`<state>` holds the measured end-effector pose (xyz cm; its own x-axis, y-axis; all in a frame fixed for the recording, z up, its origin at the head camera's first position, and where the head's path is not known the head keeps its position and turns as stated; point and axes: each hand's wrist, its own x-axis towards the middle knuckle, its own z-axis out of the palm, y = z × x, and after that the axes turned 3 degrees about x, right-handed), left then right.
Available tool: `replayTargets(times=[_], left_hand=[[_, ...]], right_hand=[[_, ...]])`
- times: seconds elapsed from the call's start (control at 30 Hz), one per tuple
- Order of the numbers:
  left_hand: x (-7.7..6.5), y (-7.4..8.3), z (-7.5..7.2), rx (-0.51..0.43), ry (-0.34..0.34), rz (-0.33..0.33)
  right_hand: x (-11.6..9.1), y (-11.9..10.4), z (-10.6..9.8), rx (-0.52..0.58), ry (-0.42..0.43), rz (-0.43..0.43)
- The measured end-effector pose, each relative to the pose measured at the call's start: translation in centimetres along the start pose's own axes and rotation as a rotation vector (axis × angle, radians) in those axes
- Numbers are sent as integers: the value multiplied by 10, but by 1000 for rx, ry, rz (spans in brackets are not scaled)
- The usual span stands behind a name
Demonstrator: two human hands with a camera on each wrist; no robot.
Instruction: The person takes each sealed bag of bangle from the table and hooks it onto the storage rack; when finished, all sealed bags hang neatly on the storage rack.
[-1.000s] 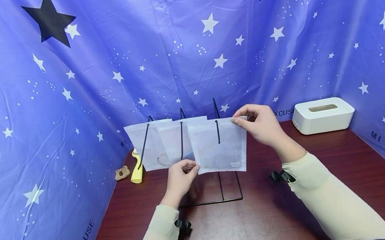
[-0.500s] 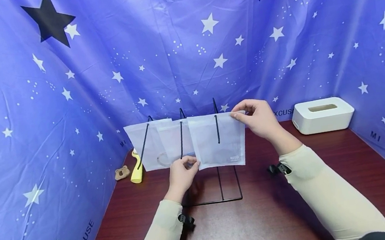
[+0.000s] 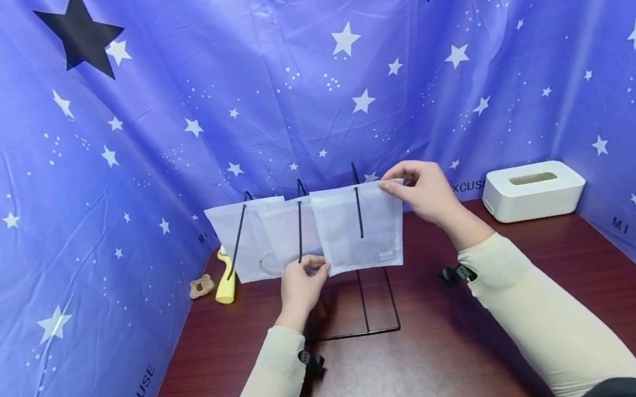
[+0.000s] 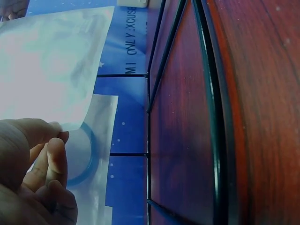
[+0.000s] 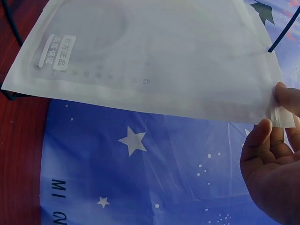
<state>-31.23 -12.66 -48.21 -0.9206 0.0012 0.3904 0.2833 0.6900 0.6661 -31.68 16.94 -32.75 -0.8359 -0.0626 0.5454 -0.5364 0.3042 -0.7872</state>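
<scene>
A translucent white pouch point(image 3: 353, 234) with a small printed label hangs on the right prong of a black wire rack point(image 3: 355, 334). My right hand point(image 3: 422, 191) pinches its top right corner between thumb and fingers. At the lower left corner of the same pouch, my left hand point(image 3: 302, 288) pinches the edge. Two similar pouches hang to the left: a middle pouch point(image 3: 286, 229) and a left pouch point(image 3: 239, 242). Through the middle one, a blue ring point(image 4: 89, 159) shows in the left wrist view. The pouch's contents appear only as a faint round shape in the right wrist view.
A yellow handled object point(image 3: 226, 281) and a small brown bear-shaped item point(image 3: 201, 286) lie at the table's left rear. A white tissue box point(image 3: 534, 191) stands at the right rear. A blue star-patterned curtain point(image 3: 292, 94) encloses the dark red table point(image 3: 434, 351).
The right pouch has risen and slid further back along its prong, away from me. Both hands have moved with it, keeping hold of its corners. The other two pouches stay put.
</scene>
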Motion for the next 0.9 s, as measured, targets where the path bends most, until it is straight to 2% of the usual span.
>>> replayTargets(times=[0.13,0.23,0.57,0.9], left_hand=[[0,2,-1,19,7,-14],[0,3,-1,30,17,-23],[0,-4,-1,64,39,-7],[-13,-18,-13,35,53,32]], right_hand=[[-6,-21,0,1,-11,-10],[-5,-18,-1,12,-16,-12],[0,16,-4,-15,-12,13],[-13,30,-20,-71,-9,-7]])
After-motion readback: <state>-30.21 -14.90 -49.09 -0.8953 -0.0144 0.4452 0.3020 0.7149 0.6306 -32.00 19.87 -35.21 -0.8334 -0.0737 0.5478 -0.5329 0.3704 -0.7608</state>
